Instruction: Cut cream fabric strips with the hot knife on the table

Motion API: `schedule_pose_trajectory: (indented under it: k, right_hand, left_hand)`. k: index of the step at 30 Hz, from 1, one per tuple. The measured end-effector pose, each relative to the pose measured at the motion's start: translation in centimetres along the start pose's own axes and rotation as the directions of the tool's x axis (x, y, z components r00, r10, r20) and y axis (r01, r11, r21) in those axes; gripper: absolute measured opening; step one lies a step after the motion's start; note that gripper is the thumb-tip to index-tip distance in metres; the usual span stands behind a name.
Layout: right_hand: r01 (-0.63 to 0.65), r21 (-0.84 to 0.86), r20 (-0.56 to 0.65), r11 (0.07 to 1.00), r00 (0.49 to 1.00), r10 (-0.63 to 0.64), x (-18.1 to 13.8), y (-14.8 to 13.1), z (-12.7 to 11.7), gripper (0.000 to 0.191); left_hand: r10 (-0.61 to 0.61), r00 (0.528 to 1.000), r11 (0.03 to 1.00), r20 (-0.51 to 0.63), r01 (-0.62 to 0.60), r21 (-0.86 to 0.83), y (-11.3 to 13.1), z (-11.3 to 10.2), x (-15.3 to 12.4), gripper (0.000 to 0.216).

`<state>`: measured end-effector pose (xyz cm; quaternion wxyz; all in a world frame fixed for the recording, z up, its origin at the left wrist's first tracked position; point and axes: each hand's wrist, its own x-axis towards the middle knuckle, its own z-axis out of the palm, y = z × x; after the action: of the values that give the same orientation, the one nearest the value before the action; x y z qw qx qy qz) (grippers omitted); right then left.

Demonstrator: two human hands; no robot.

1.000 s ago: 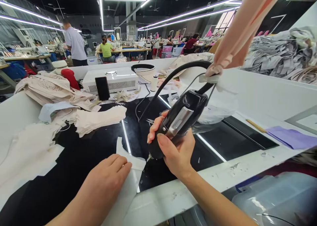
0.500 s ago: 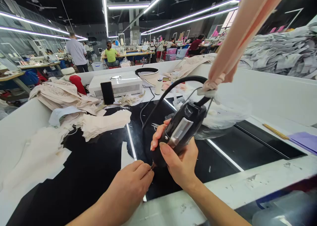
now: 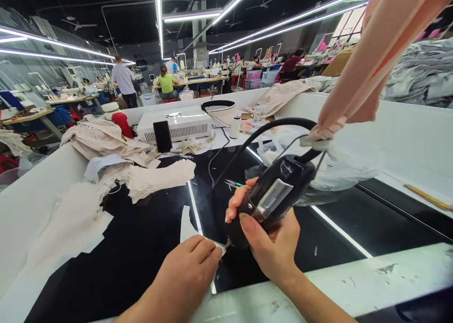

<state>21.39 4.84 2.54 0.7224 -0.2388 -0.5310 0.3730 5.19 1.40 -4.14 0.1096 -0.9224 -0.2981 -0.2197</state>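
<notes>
My right hand point(image 3: 274, 247) is wrapped round a black hand-held power tool point(image 3: 271, 200) with a silver lever on its side and a thick cable. The tool tilts, its narrow tip pointing down and left. A pink cloth strip point(image 3: 375, 63), tied near the cable end, rises to the upper right. Just left of the tip, my left hand point(image 3: 191, 271) is closed in a pinch on the edge of a white fabric piece point(image 3: 187, 225). The hand covers most of the piece, and the fabric's edge lies close to the tip.
Stacked cream fabric pieces point(image 3: 161, 175) lie left on the black tabletop point(image 3: 141, 238). Behind stand a phone point(image 3: 162, 136), a white box unit point(image 3: 187, 122) and a thread spool point(image 3: 235, 127). Scissors point(image 3: 233, 183) and a plastic bag point(image 3: 350, 172) lie beyond the tool. Several people work behind.
The view has turned slightly left, so things sit further right. Both hands keep their grips; a bit of fabric now shows between my left fingertips and the tool's tip.
</notes>
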Motion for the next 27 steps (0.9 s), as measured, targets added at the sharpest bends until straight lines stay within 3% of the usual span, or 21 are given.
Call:
schedule_pose_trajectory:
  k: [7,21,27]
  right_hand:
    - [-0.029,0.009,-0.007,1.000,1.000,0.029,-0.7,-1.1,0.3,0.034]
    - [-0.057,0.018,-0.016,0.998,0.998,0.057,-0.7,-1.5,0.6,0.038]
    - [-0.064,-0.024,-0.029,0.998,0.998,0.063,-0.9,-2.0,0.7,0.038]
  left_hand:
    - [0.081,0.995,0.991,0.064,-0.087,0.102,0.8,-1.4,-0.9,0.037]
    - [0.076,0.996,0.990,0.054,-0.082,0.116,0.8,-1.9,-0.6,0.041]
    - [0.055,0.991,0.997,0.126,-0.062,0.049,0.9,-2.3,-1.0,0.036]
